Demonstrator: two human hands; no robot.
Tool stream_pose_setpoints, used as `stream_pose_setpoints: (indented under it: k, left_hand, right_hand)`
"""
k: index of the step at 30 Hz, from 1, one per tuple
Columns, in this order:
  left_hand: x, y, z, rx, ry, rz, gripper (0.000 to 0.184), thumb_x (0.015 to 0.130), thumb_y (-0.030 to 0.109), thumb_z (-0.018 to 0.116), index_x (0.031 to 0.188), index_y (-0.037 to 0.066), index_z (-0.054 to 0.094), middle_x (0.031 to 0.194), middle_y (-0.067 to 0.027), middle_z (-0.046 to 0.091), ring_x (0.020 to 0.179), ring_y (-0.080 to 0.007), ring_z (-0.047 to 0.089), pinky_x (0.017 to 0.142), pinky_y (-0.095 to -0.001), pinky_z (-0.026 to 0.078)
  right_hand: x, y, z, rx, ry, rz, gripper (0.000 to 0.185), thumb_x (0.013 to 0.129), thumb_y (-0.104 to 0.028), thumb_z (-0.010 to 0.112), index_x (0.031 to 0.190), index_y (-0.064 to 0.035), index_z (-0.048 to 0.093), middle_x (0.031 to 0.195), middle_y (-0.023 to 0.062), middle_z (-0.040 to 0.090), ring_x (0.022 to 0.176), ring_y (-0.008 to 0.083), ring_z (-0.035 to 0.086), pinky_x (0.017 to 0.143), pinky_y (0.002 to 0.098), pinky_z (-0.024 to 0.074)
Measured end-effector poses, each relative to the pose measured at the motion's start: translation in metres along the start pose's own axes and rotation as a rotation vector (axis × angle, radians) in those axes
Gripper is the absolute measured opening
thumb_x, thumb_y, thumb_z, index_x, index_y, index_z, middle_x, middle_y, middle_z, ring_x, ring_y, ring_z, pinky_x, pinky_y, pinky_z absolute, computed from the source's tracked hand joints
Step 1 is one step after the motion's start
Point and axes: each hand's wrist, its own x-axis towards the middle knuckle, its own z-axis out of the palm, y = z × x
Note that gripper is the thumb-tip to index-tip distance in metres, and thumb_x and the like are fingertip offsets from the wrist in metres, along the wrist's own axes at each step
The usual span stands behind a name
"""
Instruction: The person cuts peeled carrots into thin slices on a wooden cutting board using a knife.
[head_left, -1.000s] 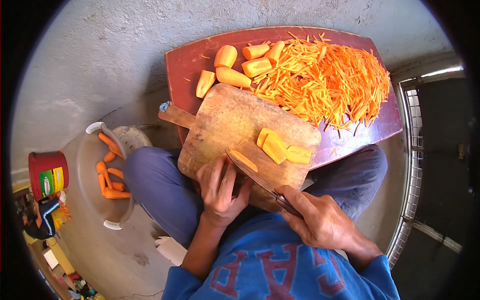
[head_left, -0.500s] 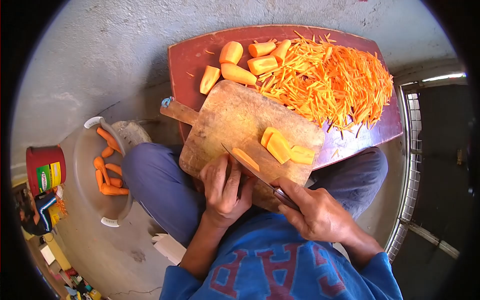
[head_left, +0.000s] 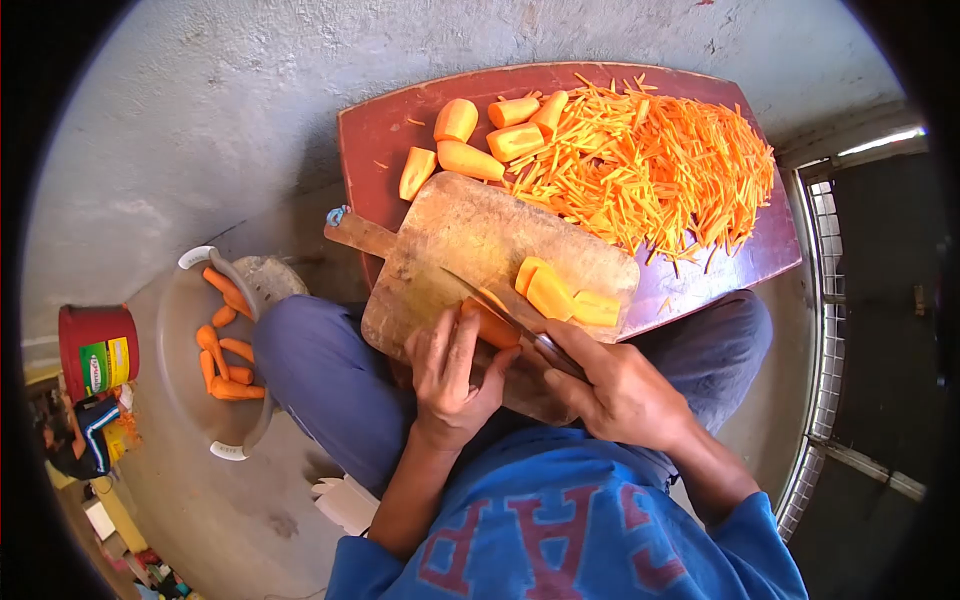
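My left hand (head_left: pixel 452 385) holds a carrot piece (head_left: pixel 489 325) on the wooden cutting board (head_left: pixel 440 240), fingertips on its left end and thumb near its lower side. My right hand (head_left: pixel 620 390) is closed round the dark handle of a knife (head_left: pixel 512 321), whose blade lies along the upper side of that piece. A thin slice shows just beyond the blade. Several flat carrot slices (head_left: pixel 549 294) rest on the board's right part. Behind the board, a pile of carrot strips (head_left: pixel 660 170) and several peeled chunks (head_left: pixel 468 160) lie on the red table.
The red table (head_left: pixel 380 125) stands against the wall. At the left is a grey tub (head_left: pixel 180 385) with whole carrots, beside a red bucket (head_left: pixel 82 335). Another person (head_left: pixel 85 440) is at the far left. A metal-framed screen (head_left: pixel 830 270) stands at the right.
The carrot piece now shows more plainly between my left fingers and the blade. My right hand and the knife have moved up slightly, and the view has shifted a little.
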Motion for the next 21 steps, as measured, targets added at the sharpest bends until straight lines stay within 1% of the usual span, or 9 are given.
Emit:
stream_pose_setpoints:
  k: [2,3,6,9,15,21]
  left_hand:
    - [-0.001,0.000,-0.003,-0.005,-0.001,-0.014,0.072,0.082,0.020,0.102,0.143,-0.005,0.072,0.140,-0.0267,0.073,0.118,-0.0467,0.072,0.102,-0.0543,0.056]
    - [0.002,0.001,-0.004,0.000,-0.003,-0.009,0.072,0.082,0.021,0.102,0.142,-0.005,0.072,0.139,-0.0267,0.073,0.118,-0.0466,0.072,0.102,-0.0541,0.056]
    - [0.006,0.002,-0.004,0.019,-0.006,0.008,0.071,0.082,0.021,0.102,0.140,-0.005,0.072,0.137,-0.0270,0.073,0.118,-0.0468,0.072,0.101,-0.0538,0.057]
    - [0.007,0.003,-0.004,0.029,-0.009,0.027,0.070,0.082,0.020,0.102,0.139,-0.007,0.072,0.136,-0.0282,0.073,0.117,-0.0478,0.072,0.101,-0.0544,0.057]
    - [0.008,0.001,-0.009,0.040,-0.029,0.065,0.067,0.084,0.018,0.097,0.138,-0.011,0.070,0.136,-0.0327,0.071,0.117,-0.0512,0.072,0.102,-0.0570,0.057]
    - [0.005,0.000,-0.008,0.034,-0.052,0.062,0.067,0.086,0.018,0.095,0.138,-0.015,0.069,0.138,-0.0369,0.069,0.117,-0.0542,0.071,0.102,-0.0593,0.056]
  right_hand:
    - [-0.010,-0.014,-0.013,0.053,-0.047,0.096,0.054,0.106,-0.007,0.072,0.158,-0.0004,0.056,0.118,0.0283,0.080,0.110,0.0493,0.080,0.091,0.0505,0.0643]
    - [-0.015,-0.013,-0.012,0.048,-0.006,0.018,0.054,0.106,-0.007,0.073,0.156,-0.0001,0.056,0.117,0.0289,0.080,0.107,0.0479,0.081,0.087,0.0503,0.0658]
    - [-0.025,-0.019,-0.019,-0.003,-0.082,0.040,0.054,0.105,-0.007,0.075,0.155,0.0017,0.056,0.118,0.0290,0.080,0.105,0.0474,0.081,0.087,0.0505,0.0667]
    - [-0.030,-0.014,-0.013,0.009,-0.044,-0.010,0.055,0.104,-0.008,0.076,0.155,0.0029,0.055,0.115,0.0279,0.080,0.100,0.0484,0.081,0.083,0.0514,0.0674]
    - [-0.036,-0.022,-0.009,-0.099,-0.094,0.003,0.060,0.102,-0.007,0.077,0.157,0.0021,0.052,0.112,0.0272,0.078,0.095,0.0508,0.080,0.078,0.0532,0.0677]
    - [-0.028,-0.022,-0.006,-0.093,-0.098,0.007,0.059,0.103,-0.009,0.076,0.156,0.0019,0.053,0.109,0.0286,0.077,0.090,0.0509,0.079,0.074,0.0551,0.0665]
